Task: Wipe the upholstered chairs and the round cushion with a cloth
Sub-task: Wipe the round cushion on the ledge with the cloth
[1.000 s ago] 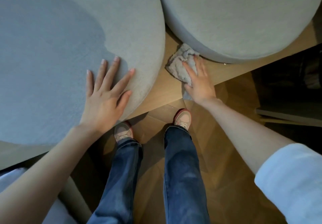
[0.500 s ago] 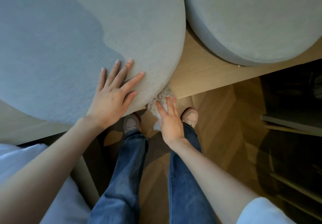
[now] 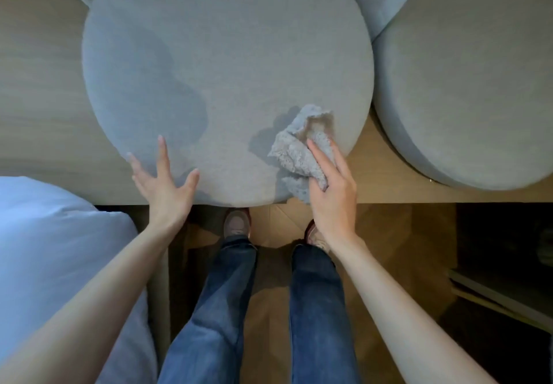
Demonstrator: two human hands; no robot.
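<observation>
A large round grey cushion (image 3: 227, 63) lies on a pale wooden bench in front of me. My left hand (image 3: 163, 184) rests flat on its near edge with the fingers spread. My right hand (image 3: 332, 192) presses a crumpled grey cloth (image 3: 302, 147) onto the cushion's near right edge, with straight fingers lying over the cloth. A darker patch shows on the cushion's left half. A second round grey cushion (image 3: 466, 90) sits to the right, close against the first.
The wooden bench (image 3: 39, 90) runs across the view under both cushions. A white pillow or bedding (image 3: 57, 252) lies at the lower left. My legs in jeans and my shoes stand on the wooden floor (image 3: 269, 309). A dark shelf unit (image 3: 502, 264) is at the right.
My right hand has brought the cloth up from below the cushion's edge onto its top at the near right. The view has shifted so the left cushion is centred. My left hand has slid to the near edge.
</observation>
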